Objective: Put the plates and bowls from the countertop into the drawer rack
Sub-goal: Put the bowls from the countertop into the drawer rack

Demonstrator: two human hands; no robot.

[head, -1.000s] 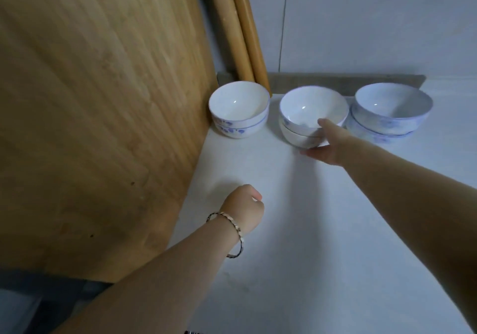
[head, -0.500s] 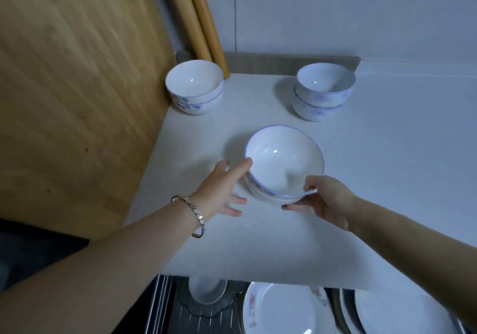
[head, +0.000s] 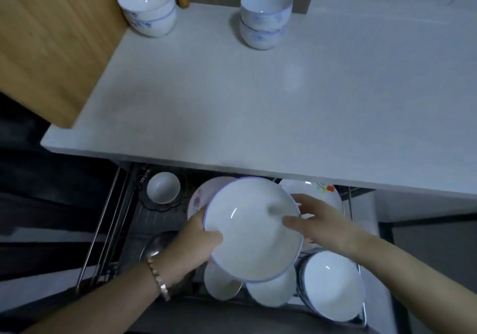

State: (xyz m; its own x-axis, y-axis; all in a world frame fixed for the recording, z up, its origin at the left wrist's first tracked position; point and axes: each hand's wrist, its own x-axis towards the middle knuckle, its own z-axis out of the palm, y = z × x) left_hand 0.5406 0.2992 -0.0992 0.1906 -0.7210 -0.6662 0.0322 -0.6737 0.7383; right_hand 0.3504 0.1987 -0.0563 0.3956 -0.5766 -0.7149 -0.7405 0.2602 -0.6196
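Both my hands hold a stack of two white blue-rimmed bowls [head: 251, 230] above the open drawer rack [head: 108, 230]. My left hand [head: 198, 240] grips the stack's left rim with the thumb inside. My right hand [head: 315, 220] holds the right rim, thumb over the edge. Two more bowl stacks stand at the back of the white countertop [head: 232, 106]: one at the far left [head: 148, 6] and one near the middle [head: 264, 17]. The rack holds plates and several bowls, partly hidden under the held stack.
In the rack sit a small bowl [head: 163, 188], a flowered plate [head: 320, 191], a metal bowl [head: 154, 246] and white bowls at the front [head: 333, 284]. A wooden board [head: 51, 37] leans on the left, with rolling pins behind it.
The bowl stack left the countertop and now hangs over the drawer rack, gripped by both hands. My view has tilted down from the counter to the drawer.
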